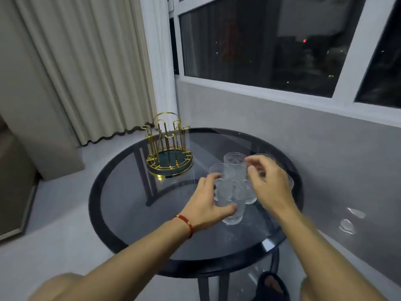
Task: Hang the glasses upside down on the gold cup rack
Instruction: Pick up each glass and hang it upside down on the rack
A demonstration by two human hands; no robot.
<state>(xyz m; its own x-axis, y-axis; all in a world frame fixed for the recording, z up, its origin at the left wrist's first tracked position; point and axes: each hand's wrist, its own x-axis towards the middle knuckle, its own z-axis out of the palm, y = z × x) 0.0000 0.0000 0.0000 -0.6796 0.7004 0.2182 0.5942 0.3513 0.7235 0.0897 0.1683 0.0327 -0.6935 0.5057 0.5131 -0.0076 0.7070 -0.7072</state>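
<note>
A gold wire cup rack [169, 148] with a dark green base stands empty at the far left of the round glass table [121, 216]. Several clear ribbed glasses stand upright in a cluster on the right half of the table. My left hand [206, 199] wraps its fingers and thumb around the nearest glass [231, 203]. My right hand [269, 183] hovers over the cluster with fingers spread, its fingertips at the rim of a taller glass [235, 165] behind. Another glass [219, 171] stands just left of that one. The right hand hides part of the cluster.
The table has a dark rim and dark legs showing through the smoked top. A grey wall and a window run along the right; beige curtains [86, 68] hang behind the rack. A sofa edge sits at far left. A slippered foot [272, 286] shows below the table.
</note>
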